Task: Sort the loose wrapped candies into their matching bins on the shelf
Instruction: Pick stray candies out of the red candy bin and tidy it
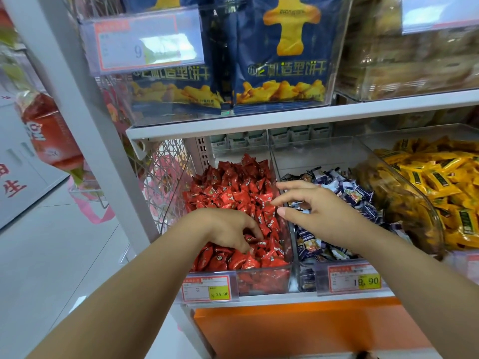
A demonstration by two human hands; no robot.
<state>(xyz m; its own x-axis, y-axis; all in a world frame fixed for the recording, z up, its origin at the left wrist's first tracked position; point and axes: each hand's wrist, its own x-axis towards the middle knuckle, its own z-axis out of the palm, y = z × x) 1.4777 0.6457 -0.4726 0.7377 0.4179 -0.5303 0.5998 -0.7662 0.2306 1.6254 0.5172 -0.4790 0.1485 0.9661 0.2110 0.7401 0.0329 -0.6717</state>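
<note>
Three clear bins stand side by side on the middle shelf. The left bin point(264, 281) is heaped with red wrapped candies point(233, 187). My left hand point(228, 229) rests palm down in this pile, fingers curled into the red candies near the bin's front; whether it grips one I cannot tell. The middle bin point(305, 154) holds dark blue and white wrapped candies point(355, 193). My right hand point(316, 206) hovers over the wall between these two bins, fingers spread, nothing in it. The right bin point(414, 203) is full of yellow wrapped candies point(440, 177).
Price tags point(206, 287) point(355, 279) hang on the bin fronts. An upper shelf point(285, 117) carries blue biscuit bags point(280, 60) in clear boxes. A white upright post point(85, 99) and a wire basket point(160, 182) flank the left. Orange panel point(298, 330) below; floor at left.
</note>
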